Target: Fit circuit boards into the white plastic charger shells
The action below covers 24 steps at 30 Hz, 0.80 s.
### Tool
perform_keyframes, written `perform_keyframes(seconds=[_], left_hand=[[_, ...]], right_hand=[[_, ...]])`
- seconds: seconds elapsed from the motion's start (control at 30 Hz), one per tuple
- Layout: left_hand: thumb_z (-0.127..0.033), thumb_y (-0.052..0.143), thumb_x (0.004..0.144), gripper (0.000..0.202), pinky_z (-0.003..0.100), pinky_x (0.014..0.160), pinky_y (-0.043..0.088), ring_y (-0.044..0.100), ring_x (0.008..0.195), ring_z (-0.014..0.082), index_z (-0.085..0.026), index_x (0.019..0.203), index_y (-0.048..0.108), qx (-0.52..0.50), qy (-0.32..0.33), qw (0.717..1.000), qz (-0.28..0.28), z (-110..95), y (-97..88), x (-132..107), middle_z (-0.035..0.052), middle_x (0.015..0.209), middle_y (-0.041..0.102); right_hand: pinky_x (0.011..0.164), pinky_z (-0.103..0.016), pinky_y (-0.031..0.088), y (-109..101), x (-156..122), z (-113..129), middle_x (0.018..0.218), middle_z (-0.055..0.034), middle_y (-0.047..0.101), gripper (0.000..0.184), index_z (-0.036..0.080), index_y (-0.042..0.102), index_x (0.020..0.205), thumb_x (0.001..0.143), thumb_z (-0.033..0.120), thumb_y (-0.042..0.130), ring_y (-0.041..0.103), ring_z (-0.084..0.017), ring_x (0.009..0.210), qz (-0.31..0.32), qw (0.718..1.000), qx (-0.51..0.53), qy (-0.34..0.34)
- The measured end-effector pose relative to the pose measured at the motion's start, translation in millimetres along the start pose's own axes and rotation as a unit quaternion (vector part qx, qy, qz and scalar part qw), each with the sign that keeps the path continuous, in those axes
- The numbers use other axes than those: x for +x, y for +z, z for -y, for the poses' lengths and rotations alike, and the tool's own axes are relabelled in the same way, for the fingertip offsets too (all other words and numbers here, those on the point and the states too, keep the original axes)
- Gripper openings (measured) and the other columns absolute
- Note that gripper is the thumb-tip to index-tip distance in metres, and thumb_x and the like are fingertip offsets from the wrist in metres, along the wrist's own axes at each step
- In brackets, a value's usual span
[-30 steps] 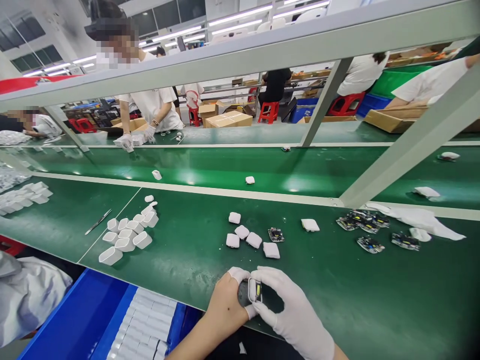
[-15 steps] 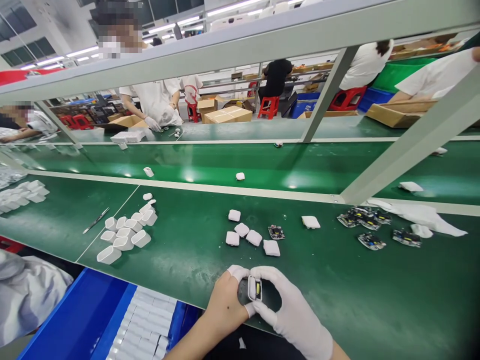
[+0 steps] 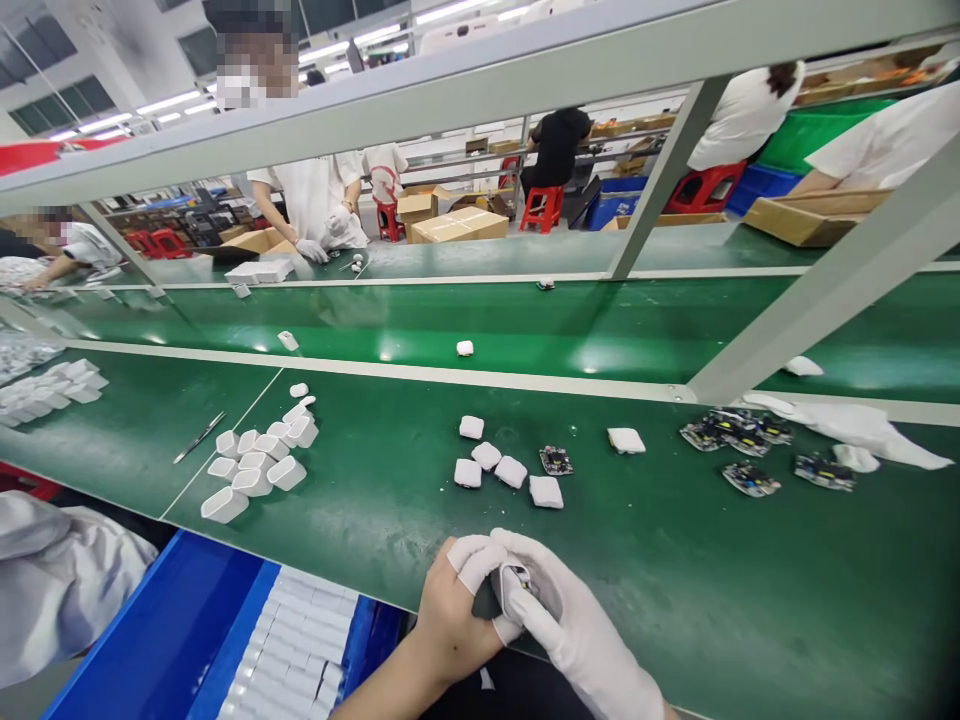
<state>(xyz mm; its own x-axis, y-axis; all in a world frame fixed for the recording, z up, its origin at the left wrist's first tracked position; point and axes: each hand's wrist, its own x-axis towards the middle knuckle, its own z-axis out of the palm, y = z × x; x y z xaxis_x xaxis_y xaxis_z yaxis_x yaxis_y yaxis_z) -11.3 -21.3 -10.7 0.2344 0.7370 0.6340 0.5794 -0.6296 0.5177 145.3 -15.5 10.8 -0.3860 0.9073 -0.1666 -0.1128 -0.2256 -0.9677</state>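
Note:
Between my hands, at the table's near edge, is a small white plastic casing (image 3: pixel 507 584) with a circuit board partly showing inside. My left hand (image 3: pixel 459 605), with white covers on some fingers, is closed around its left side. My right hand (image 3: pixel 577 620), in a white glove, curls around the other side, its thumb pressed at the open end; the fingers hide much of the casing. Beyond my hands lie several white padded pieces (image 3: pixel 511 473) and one bare circuit board (image 3: pixel 556 460).
Several empty white casings (image 3: pixel 252 481) and tweezers (image 3: pixel 199 438) lie left. More circuit boards (image 3: pixel 751 479) and a white glove (image 3: pixel 862 428) are right. A blue bin (image 3: pixel 169 625) with white casings stands below left. Behind runs a green conveyor belt (image 3: pixel 397 325); a slanted frame post (image 3: pixel 817 270) rises right.
My right thumb has moved onto the casing's open end, and my left fingers have wrapped over its top. The casing has tilted. Pieces on the belt have shifted left.

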Motion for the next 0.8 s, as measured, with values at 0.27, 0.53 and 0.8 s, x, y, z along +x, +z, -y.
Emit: perform_keyframes(seconds=[0.27, 0.53, 0.8], left_hand=[[-0.018, 0.065, 0.077, 0.042, 0.034, 0.074, 0.054, 0.061, 0.086, 0.021, -0.02, 0.117, 0.053, 0.0, -0.008, 1.0, 0.021, -6.7, 0.5, 5.0, 0.0094, 0.101, 0.063], [-0.026, 0.071, 0.072, 0.039, 0.035, 0.074, 0.052, 0.06, 0.09, 0.0219, -0.022, 0.107, 0.054, -0.05, -0.118, 0.991, 0.049, -6.4, -4.9, 5.6, 0.0072, 0.102, 0.061], [-0.026, 0.072, 0.069, 0.031, 0.038, 0.076, 0.049, 0.059, 0.086, 0.0232, -0.021, 0.096, 0.056, -0.017, -0.151, 0.975, 0.162, -2.5, -6.0, 11.1, 0.0056, 0.094, 0.064]], right_hand=[[0.096, -0.044, 0.047, -1.5, 0.6, -6.8, 0.124, -0.0159, 0.056, 0.063, 0.02, 0.048, 0.121, 0.078, 0.062, 0.067, 0.057, -0.029, 0.11, -0.018, 0.999, 0.027, -0.013], [0.102, -0.045, 0.045, -14.0, -9.1, -11.6, 0.133, -0.01, 0.052, 0.054, 0.027, 0.055, 0.129, 0.079, 0.037, 0.072, 0.05, -0.031, 0.122, -0.089, 0.933, -0.266, -0.226], [0.094, -0.032, 0.051, -25.0, 0.1, -13.9, 0.112, -0.0021, 0.063, 0.042, 0.029, 0.064, 0.112, 0.074, 0.015, 0.074, 0.061, -0.021, 0.103, -0.056, 0.931, -0.277, -0.231]])
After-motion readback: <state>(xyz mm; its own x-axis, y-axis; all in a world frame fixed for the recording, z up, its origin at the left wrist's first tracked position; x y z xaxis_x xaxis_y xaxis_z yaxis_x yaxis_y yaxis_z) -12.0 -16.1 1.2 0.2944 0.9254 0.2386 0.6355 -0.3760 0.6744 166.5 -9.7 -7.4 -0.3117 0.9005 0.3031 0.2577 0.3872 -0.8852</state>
